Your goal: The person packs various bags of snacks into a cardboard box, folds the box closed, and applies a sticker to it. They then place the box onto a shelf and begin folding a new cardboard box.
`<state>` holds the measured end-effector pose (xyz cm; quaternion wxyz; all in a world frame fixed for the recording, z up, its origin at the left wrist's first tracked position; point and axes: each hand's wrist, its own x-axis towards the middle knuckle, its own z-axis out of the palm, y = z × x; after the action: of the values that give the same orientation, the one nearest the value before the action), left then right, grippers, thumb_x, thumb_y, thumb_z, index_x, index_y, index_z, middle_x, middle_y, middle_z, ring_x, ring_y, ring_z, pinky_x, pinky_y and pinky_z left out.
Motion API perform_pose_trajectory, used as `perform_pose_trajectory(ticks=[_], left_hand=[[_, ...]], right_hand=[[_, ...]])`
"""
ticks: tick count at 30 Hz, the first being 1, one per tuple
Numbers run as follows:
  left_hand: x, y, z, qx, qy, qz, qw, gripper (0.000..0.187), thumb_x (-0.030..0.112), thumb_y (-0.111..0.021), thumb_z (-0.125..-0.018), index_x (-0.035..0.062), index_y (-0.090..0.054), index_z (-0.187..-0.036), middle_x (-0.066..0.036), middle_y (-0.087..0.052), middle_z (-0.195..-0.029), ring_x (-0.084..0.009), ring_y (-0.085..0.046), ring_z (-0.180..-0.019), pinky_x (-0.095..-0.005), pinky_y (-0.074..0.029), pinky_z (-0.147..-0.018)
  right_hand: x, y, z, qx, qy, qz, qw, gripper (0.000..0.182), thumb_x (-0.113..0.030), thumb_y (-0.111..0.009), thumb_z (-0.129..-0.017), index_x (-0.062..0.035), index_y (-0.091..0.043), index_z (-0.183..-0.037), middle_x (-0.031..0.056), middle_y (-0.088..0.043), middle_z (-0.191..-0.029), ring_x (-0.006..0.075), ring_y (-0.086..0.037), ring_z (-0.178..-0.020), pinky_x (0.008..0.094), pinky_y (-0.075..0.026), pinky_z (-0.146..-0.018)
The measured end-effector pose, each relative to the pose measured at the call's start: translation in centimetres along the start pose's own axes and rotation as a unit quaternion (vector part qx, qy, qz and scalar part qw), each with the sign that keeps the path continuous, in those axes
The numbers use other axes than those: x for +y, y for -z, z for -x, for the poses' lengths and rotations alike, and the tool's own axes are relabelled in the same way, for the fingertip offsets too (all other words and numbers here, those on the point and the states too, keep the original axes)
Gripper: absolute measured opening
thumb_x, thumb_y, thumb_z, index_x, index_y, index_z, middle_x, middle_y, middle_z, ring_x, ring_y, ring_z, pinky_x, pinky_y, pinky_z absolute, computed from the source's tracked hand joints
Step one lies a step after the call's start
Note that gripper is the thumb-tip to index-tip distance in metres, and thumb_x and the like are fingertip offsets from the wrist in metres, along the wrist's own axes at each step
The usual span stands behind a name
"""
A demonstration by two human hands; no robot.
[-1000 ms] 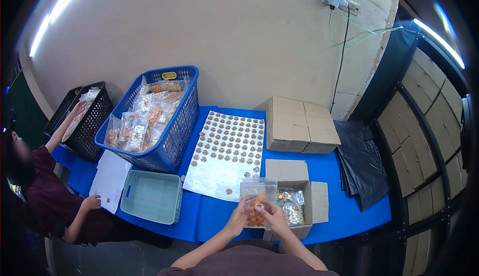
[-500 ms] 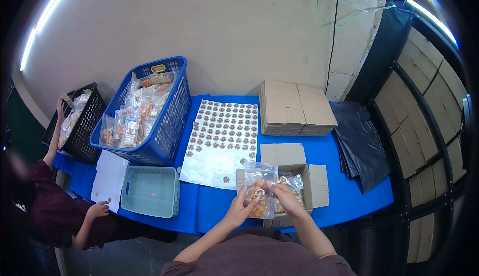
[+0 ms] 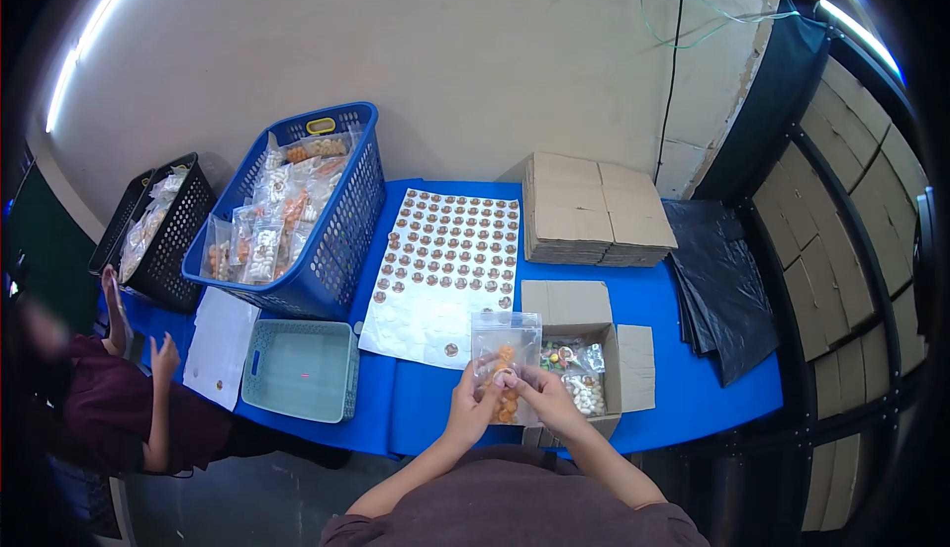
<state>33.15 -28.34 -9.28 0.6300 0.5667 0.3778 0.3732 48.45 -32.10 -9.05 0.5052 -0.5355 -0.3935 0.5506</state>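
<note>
No legible text anywhere.

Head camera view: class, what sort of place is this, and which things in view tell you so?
Probably a small snack-packing workroom. A blue basket holds filled bags, a sticker sheet lies on the blue table, flat cartons are stacked, and both hands hold a snack bag.

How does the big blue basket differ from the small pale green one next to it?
The blue basket is larger and deeper and is packed with clear snack bags; the pale green basket is small and shallow, with nothing visible inside. The blue basket sits farther back, near the wall; the green one sits near the table's front edge. Both are perforated plastic and stand on the blue table.
</note>
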Motion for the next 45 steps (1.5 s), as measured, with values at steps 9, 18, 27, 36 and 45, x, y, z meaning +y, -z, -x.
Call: perform_pose_trajectory(ticks=[9,18,27,36,45], left_hand=[[1.5,-0.5,0.5,-0.001,-0.04,0.077,0.996,0.041,0.02,-0.051,-0.099,-0.0006,-0.042,-0.133,-0.013,-0.061,-0.113,-0.0129,-0.059,-0.1,-0.0259,-0.049,-0.085],[2.1,-1.2,1.5,-0.052,-0.087,0.037,0.994,0.053,0.014,-0.063,-0.091,-0.0004,-0.036,-0.134,-0.015,-0.054,-0.125,-0.0188,-0.057,-0.111,-0.0299,-0.048,-0.092],[2.3,-1.5,1.5,-0.1,-0.061,-0.036,0.992,0.072,0.007,-0.074,-0.08,0.0037,-0.032,-0.139,-0.014,-0.046,-0.135,-0.0223,-0.055,-0.115,-0.0338,-0.05,-0.093],[1.6,0.2,0.8,-0.178,-0.019,-0.143,0.973,0.061,0.013,-0.075,-0.081,0.0031,-0.044,-0.133,-0.012,-0.055,-0.123,-0.0208,-0.056,-0.113,-0.0339,-0.049,-0.094],[0.6,1.3,1.0,-0.027,-0.097,-0.011,0.995,0.012,0.002,-0.065,-0.087,0.0009,-0.06,-0.097,-0.007,-0.057,-0.1,-0.0123,-0.055,-0.093,-0.0268,-0.043,-0.085]], right_hand=[[-1.5,0.8,1.1,-0.041,0.003,-0.049,0.998,0.043,-0.027,-0.065,-0.091,0.0025,-0.058,-0.121,0.0096,-0.063,-0.111,0.0138,-0.056,-0.105,0.0285,-0.045,-0.092],[-2.5,0.5,2.3,-0.011,0.115,-0.021,0.993,0.04,-0.014,-0.072,-0.084,-0.0013,-0.056,-0.118,0.0048,-0.064,-0.104,0.0106,-0.061,-0.093,0.0268,-0.05,-0.083],[-2.1,0.8,1.8,0.041,0.05,-0.168,0.984,0.028,-0.017,-0.064,-0.092,0.0002,-0.059,-0.113,0.0061,-0.064,-0.105,0.0114,-0.059,-0.099,0.0267,-0.048,-0.085],[-0.2,2.3,1.3,0.1,0.052,-0.188,0.976,0.014,-0.013,-0.062,-0.092,-0.0021,-0.065,-0.1,0.0045,-0.063,-0.101,0.0108,-0.059,-0.093,0.0262,-0.047,-0.083],[-1.8,-0.1,2.4,0.025,0.217,0.109,0.97,0.012,-0.009,-0.063,-0.088,0.0008,-0.069,-0.091,0.0109,-0.066,-0.092,0.0187,-0.061,-0.089,0.0315,-0.047,-0.08]])
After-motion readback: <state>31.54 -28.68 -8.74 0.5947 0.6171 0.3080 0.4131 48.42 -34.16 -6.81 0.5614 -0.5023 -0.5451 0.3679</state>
